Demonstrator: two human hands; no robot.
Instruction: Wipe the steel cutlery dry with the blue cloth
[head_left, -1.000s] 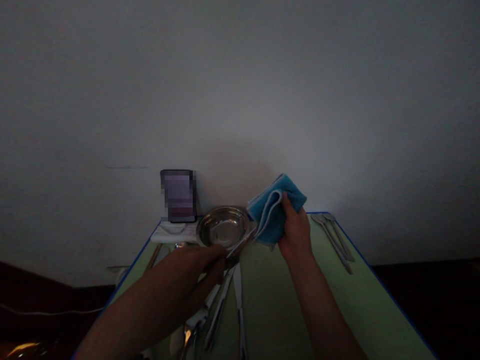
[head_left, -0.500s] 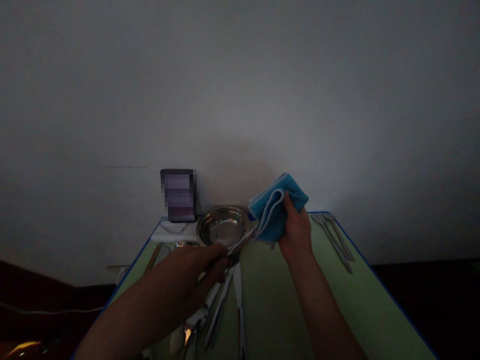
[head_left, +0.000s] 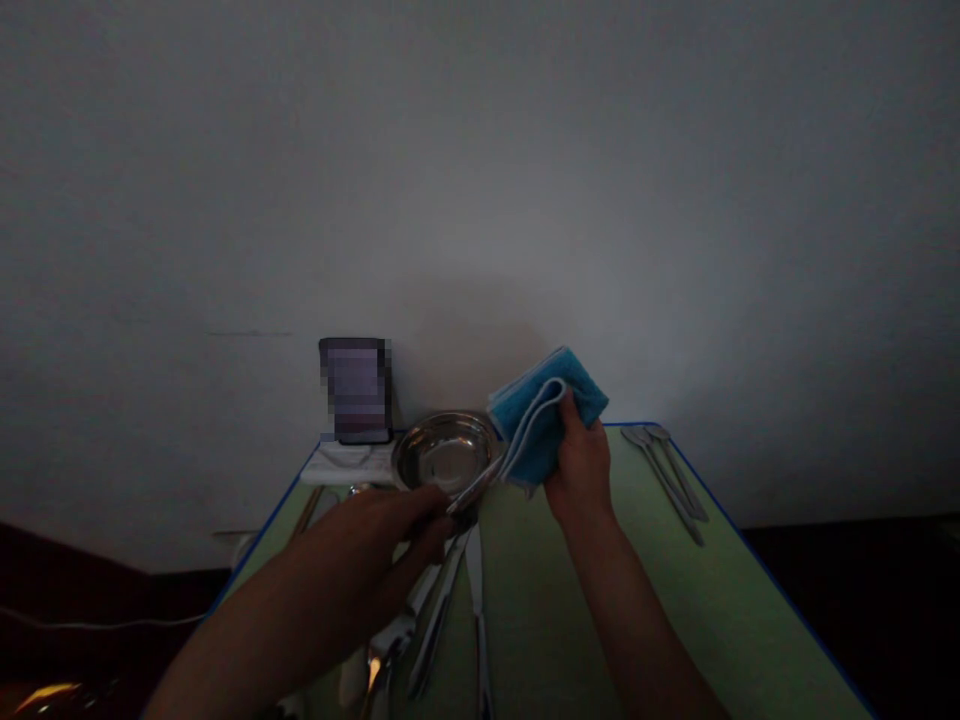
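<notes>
My left hand (head_left: pixel 397 540) is closed, pinching one end of a slim metal piece of cutlery (head_left: pixel 477 484). Its far end reaches the folded blue cloth (head_left: pixel 540 415) and is hidden there, so its kind cannot be made out. My right hand (head_left: pixel 585 465) grips the cloth, thumb on the near side, above the green table (head_left: pixel 547 600). Just behind the cutlery stands a shiny metal bowl (head_left: pixel 409 445). Under and beside my left hand lie several pieces of metal cutlery, among them a table knife (head_left: pixel 476 575).
Two spoons (head_left: pixel 664 475) lie side by side at the table's right. A phone-like device (head_left: pixel 358 390) with a blurred screen stands at the back left, by a white flat item (head_left: pixel 337 465). Behind the table rises a grey wall (head_left: pixel 480 180).
My right hand and the cloth have shifted slightly left, along the cutlery towards my left hand. My left hand has barely moved and keeps its pinch.
</notes>
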